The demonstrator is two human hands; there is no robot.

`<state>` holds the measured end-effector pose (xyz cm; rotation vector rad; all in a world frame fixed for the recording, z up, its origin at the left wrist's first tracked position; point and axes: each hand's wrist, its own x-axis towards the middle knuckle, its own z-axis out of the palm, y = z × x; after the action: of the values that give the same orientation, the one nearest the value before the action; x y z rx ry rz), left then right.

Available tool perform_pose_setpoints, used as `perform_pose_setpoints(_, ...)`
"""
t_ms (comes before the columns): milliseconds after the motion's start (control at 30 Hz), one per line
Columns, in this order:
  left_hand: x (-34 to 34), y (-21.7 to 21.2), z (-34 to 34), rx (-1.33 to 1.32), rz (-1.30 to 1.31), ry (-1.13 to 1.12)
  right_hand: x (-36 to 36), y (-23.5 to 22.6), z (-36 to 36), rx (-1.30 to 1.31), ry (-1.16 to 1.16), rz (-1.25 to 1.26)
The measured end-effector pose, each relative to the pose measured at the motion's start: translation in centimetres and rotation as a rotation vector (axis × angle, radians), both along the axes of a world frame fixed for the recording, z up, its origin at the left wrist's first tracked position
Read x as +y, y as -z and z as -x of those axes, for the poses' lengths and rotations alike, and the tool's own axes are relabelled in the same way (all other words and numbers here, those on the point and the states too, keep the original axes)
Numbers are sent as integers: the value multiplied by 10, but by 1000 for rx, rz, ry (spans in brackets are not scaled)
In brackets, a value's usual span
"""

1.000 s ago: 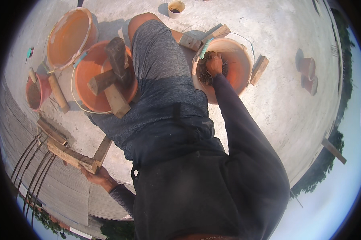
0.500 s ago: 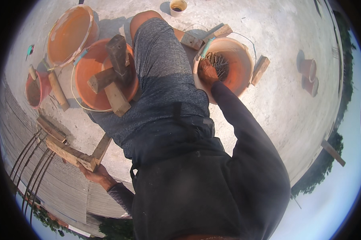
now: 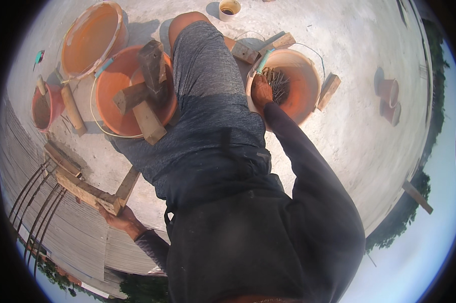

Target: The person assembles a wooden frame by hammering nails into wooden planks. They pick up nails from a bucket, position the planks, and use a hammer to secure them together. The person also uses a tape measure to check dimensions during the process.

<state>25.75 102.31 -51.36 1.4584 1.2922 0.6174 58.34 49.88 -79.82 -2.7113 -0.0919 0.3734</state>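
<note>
At the lower left, my left hand is closed on a wooden piece near the corner where it meets a second length of wood, forming an angle. My thumb lies over the wood; the other fingers are mostly hidden beneath. My right hand reaches into an orange bucket to the right of my leg. Its fingers are curled at the edge of a heap of nails in that bucket. Whatever they hold is hidden.
Another orange bucket holds several wood blocks. Beyond it stand a larger orange tub and a small red bucket. Wood offcuts lie around the nail bucket. Steel bars stick up at the left edge.
My right hand has shifted slightly within the bucket, at the nails. The left hand keeps its hold on the wood, and the whole view has moved a little.
</note>
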Motion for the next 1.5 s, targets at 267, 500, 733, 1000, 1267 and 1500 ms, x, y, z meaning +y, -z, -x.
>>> perform_pose_setpoints(267,3,4,6,-19,-51,0,1,-20,-5,-104,203,-123)
perform_pose_setpoints(500,2,1,-3,-341,180,-164,-48,-41,-23,112,420,-311)
perform_pose_setpoints(733,7,3,3,-281,160,-137,-18,-37,-17,-109,-28,-117)
perform_pose_setpoints(1000,9,7,11,-201,121,-67,-44,-24,-17,-1,221,-138)
perform_pose_setpoints(1267,13,10,13,-76,10,17,-40,-20,-6,-2,163,-167)
perform_pose_setpoints(1500,15,11,18,-89,30,19,-20,-37,-14,102,-85,-69)
